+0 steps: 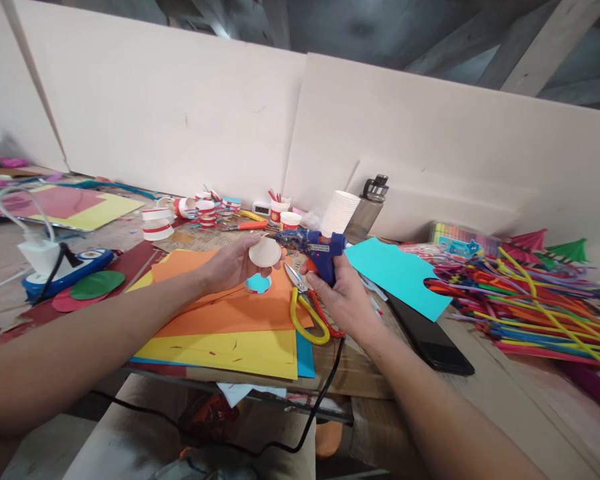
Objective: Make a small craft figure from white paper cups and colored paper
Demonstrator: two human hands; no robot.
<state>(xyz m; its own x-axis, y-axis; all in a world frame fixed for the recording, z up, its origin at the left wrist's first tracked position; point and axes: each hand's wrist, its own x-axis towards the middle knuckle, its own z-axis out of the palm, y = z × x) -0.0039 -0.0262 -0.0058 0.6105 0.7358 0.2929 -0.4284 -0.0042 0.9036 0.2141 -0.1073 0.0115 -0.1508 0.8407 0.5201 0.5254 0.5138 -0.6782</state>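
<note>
My right hand (pixel 347 293) is wrapped round the handle of a blue hot glue gun (pixel 313 248), its nozzle pointing left. Between the fingers of my left hand (pixel 237 263) is a small white paper cup piece (pixel 265 253), its round face turned toward me. The glue gun's tip is right by the upper edge of this piece; whether they touch I cannot tell. Below lie a small piece with a light-blue round face (pixel 258 283) and scissors (pixel 310 317) with yellow and red handles, resting on orange paper (pixel 205 313).
Yellow sheets (pixel 220 350) lie under the orange paper. Rightward are cyan paper (pixel 400 273), a black phone (pixel 430 333) and many pipe cleaners (pixel 545 307). Stacked cups (pixel 340 212) and a bottle (pixel 369 210) stand behind. A power strip (pixel 70 270) sits left; the black cord (pixel 333 373) hangs over the edge.
</note>
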